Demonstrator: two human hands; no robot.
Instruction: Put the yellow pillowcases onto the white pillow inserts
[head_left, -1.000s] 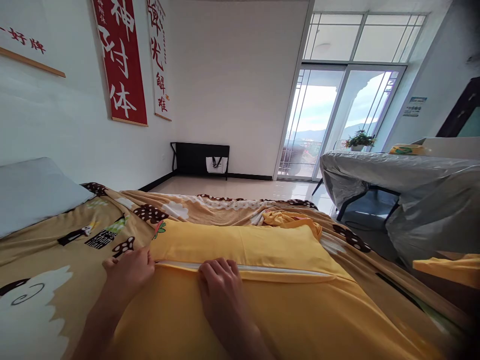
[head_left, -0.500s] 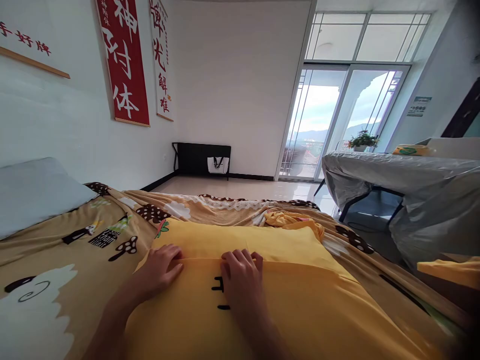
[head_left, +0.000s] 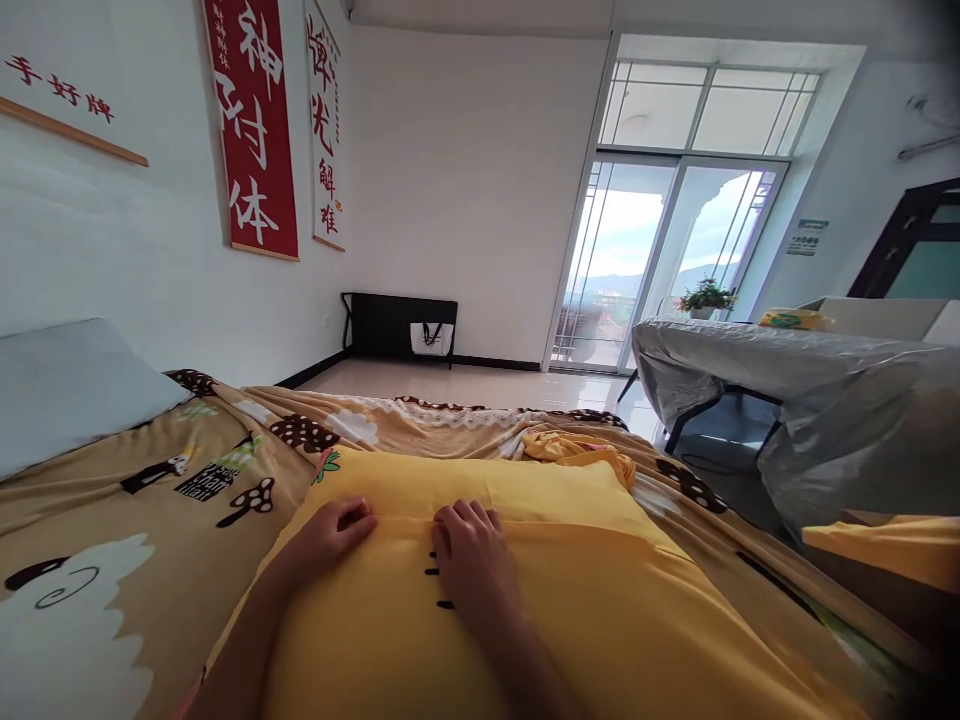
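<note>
Pillow (head_left: pixel 600 620) at 6 o'clock, lying on the blanket (head_left: pixel 184 560). Flap (head_left: pixel 585 545) runs across its top face, 9-to-3.

Left hand (head_left: pixel 341 533) at pillow's 10, on the flap line: fingers curled, thumb near index. Can't tell if it pinches cloth. Right hand (head_left: pixel 472 550) at pillow's 12: fingers bent onto the flap edge. Can't tell if gripping or just pressing.

Step reads as laying the flap edge flat. I'd anchor with left, run right fingertips along the edge toward 3, light pressure. Tension toward 3, not 6, else the edge may gape. Small creases at the flap's 3 end, so likely finish there. Filling looks soft; hard pushing would probably dent it, not flatten it.

In the way: right hand and forearm cover part of the flap and the black print (head_left: pixel 435 572). Under the flap: not visible. Near edge of pillow is out of frame. Yellow heap (head_left: pixel 577 450) just past pillow's 1-2 corner; can't tell if touching. Might snag if the pillow slides.

Around: white pillow (head_left: pixel 75 390) at 9. 3 scrolls (head_left: pixel 259 130) at 10-11. Bag (head_left: pixel 431 338) near clock centre. Glass door (head_left: pixel 660 260) at 2. Table (head_left: pixel 697 345) at 3, silver cover, plant (head_left: pixel 705 297) on it. Yellow cloth (head_left: pixel 892 550) at 4, well apart.
</note>
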